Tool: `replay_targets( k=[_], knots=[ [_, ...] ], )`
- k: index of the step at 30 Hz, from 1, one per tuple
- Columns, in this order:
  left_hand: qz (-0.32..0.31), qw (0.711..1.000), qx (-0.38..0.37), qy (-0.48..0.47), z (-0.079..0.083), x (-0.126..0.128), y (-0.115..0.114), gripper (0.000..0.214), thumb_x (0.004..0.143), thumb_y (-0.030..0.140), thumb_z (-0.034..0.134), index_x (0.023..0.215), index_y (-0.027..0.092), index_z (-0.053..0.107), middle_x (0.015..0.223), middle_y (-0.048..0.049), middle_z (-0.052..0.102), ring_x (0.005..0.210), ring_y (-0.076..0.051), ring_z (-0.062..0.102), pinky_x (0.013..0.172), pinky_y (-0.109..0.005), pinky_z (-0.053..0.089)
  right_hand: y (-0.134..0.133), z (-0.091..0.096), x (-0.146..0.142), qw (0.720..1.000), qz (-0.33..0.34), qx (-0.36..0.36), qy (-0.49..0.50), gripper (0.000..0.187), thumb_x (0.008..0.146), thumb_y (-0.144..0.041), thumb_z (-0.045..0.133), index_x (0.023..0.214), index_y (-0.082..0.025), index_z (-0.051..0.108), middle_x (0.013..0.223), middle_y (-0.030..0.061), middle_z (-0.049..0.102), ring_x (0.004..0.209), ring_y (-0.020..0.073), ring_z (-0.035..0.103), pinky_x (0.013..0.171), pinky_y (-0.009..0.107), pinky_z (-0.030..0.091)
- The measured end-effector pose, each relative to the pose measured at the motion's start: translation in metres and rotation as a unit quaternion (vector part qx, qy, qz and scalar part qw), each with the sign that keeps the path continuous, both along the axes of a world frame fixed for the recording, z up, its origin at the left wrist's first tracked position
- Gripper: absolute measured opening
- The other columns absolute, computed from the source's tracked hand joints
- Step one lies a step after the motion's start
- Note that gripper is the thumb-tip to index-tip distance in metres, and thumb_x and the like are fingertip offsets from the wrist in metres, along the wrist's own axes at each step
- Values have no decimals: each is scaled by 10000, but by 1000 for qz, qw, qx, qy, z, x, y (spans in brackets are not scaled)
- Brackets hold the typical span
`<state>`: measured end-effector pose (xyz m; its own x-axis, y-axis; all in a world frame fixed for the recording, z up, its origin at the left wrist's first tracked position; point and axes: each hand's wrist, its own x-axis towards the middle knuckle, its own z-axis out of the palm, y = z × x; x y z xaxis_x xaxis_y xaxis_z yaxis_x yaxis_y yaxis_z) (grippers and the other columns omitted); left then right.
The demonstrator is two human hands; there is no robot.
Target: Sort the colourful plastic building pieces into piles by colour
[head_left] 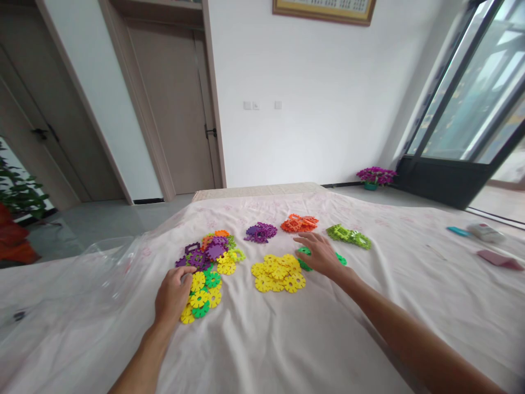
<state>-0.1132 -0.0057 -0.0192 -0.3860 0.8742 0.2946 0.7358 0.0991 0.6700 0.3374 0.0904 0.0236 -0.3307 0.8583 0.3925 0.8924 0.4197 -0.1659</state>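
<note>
On the bed, under the right hand (320, 255): a small cluster of dark green pieces (304, 251), flat plastic discs with notched edges. Fingers (305, 238) spread, palm down, lying over the cluster; nothing gripped. One green piece shows just right of the wrist.

Left hand (172, 295) sits at the near edge of a mixed heap (210, 261) of yellow, green, purple, orange and lime pieces. Fingers curled, tips touching yellow discs; cannot tell if a piece is pinched between them.

Just left of the right fingers, touching the green cluster: yellow pile (279, 272), one colour only. Beyond the fingertips, three sorted piles in a row: purple pile (261, 232) to the left, orange pile (299, 223) straight ahead, lime pile (348, 236) to the right. All are apart from one another.

Everything lies on a pale pink sheet (287, 339). Clear plastic bag (102, 257) is crumpled well left of the left hand.

Far right of the right hand, well apart: a teal object (458, 231), a white box (486, 232) and a dark pink card (498, 259).

Past the bed: a pot of purple flowers (375, 176) on the floor by a glass door (471, 109), and a wooden door (176, 109) in the white wall.
</note>
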Motion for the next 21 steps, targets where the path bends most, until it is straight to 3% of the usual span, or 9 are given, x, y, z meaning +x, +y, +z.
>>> replay_targets(
  k=[4,8,15,18,21],
  knots=[
    [2,1000,0,4,-4,-2,1,300,841,325,481,999,249,724,1134,-41,689,1099,-231,623,976,-338,470,-28,-9,15,998,7,-7,-69,407,961,-463,513,1336,-363,634,1520,17,510,1468,357,303,1169,632,199],
    [-4,1000,2,3,-7,-4,1,308,844,334,472,1007,251,719,1137,-40,682,1108,-231,621,982,-343,467,-24,-14,14,996,-13,-40,-76,447,1020,-492,382,1385,-346,595,1501,51,529,1437,340,357,1145,620,232],
    [-13,1000,6,1,-8,-5,2,299,844,337,480,1000,242,717,1128,-49,682,1097,-232,621,980,-349,467,8,-15,20,996,-25,-40,-70,449,1021,-468,386,1360,-282,615,1457,84,562,1333,281,481,1096,469,347],
    [-12,1000,5,-1,-7,-5,2,296,846,337,480,1000,242,715,1133,-48,681,1108,-235,619,986,-354,466,9,-14,19,996,-59,-30,-64,442,1021,-453,397,1365,-275,609,1461,91,558,1347,299,469,1132,525,299],
    [-7,1000,-2,-6,-5,-3,1,295,846,329,475,999,242,713,1136,-49,681,1113,-239,619,985,-361,469,-7,-7,4,997,-61,-1,-52,465,1034,-452,367,1417,-277,565,1508,91,512,1421,320,383,1167,592,221]
  ],
)
